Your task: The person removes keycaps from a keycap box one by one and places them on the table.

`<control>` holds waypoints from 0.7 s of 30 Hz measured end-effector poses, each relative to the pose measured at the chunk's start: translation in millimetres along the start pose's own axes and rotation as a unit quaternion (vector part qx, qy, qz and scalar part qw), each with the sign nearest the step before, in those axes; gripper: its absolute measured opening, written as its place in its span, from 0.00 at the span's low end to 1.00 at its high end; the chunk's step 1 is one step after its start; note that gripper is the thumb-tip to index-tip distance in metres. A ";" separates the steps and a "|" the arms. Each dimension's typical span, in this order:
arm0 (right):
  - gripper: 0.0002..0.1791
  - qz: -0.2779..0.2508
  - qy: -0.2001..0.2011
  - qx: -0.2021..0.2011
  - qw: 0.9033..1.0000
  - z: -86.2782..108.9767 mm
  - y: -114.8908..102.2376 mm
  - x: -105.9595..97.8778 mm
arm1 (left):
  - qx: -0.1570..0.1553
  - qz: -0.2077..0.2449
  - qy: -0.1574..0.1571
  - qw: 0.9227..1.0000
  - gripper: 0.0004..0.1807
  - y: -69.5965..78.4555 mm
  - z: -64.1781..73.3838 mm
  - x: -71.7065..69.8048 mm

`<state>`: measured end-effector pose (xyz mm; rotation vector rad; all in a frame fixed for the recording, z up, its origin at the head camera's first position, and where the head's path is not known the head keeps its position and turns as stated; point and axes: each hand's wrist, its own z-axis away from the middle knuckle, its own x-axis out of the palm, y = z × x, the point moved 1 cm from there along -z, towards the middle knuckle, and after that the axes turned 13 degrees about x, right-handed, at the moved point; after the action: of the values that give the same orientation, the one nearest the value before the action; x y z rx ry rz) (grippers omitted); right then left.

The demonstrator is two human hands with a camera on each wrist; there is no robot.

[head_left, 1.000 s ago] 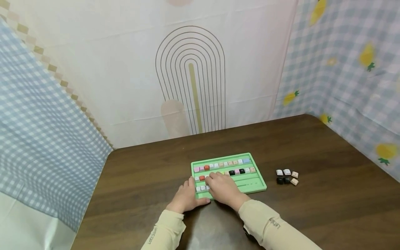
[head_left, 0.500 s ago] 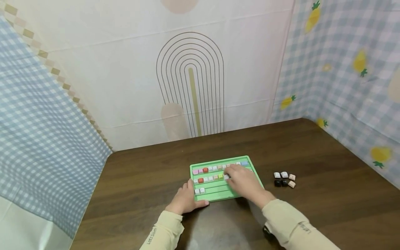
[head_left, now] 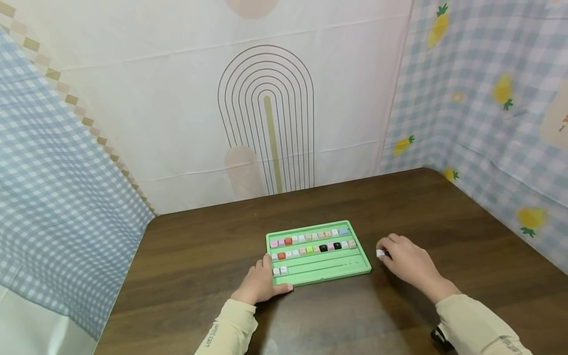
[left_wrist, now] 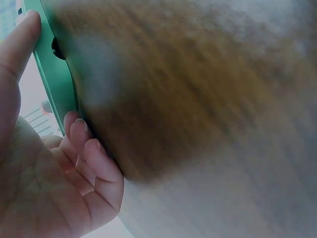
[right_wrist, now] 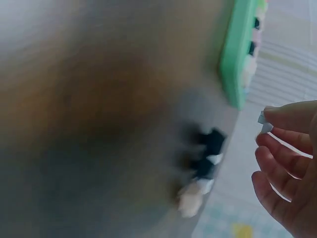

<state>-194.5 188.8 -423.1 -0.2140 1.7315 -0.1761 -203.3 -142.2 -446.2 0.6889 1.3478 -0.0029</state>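
A light-green tray (head_left: 326, 276) lies on the table with keycaps in rows: pink, red, white, beige, lime, black and blue. Two white keycaps (head_left: 280, 270) sit at the left of its third row. My left hand (head_left: 258, 282) rests at the tray's front-left corner, thumb along the front edge, fingers by the left side. The left wrist view shows that thumb (left_wrist: 22, 44) against the green wall, the other fingers loosely bent. To the right of the tray, my right hand (head_left: 408, 260) pinches a white keycap (right_wrist: 266, 124) between thumb and fingertip, off the table.
Loose black keycaps (right_wrist: 210, 144), white ones and a beige keycap (right_wrist: 190, 201) lie on the table near the right hand; it hides them in the head view. The dark wooden table (head_left: 213, 236) is bordered by a patterned cloth (head_left: 186, 123) behind and checked cloths at both sides.
My right hand has moved from over the tray's rows to the right, over the loose keycaps, and the pinched white keycap now shows. My left hand stays at the tray corner.
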 end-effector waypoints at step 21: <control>0.09 0.023 -0.010 0.008 1.000 16.0 17.1 13.9 | 0.001 0.008 -0.001 1.000 0.52 0.9 -0.6 -2.9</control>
<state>-181.8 202.0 -443.1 -0.1628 1.7129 -0.1528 -204.2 -142.4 -443.2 0.7004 1.3396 0.0077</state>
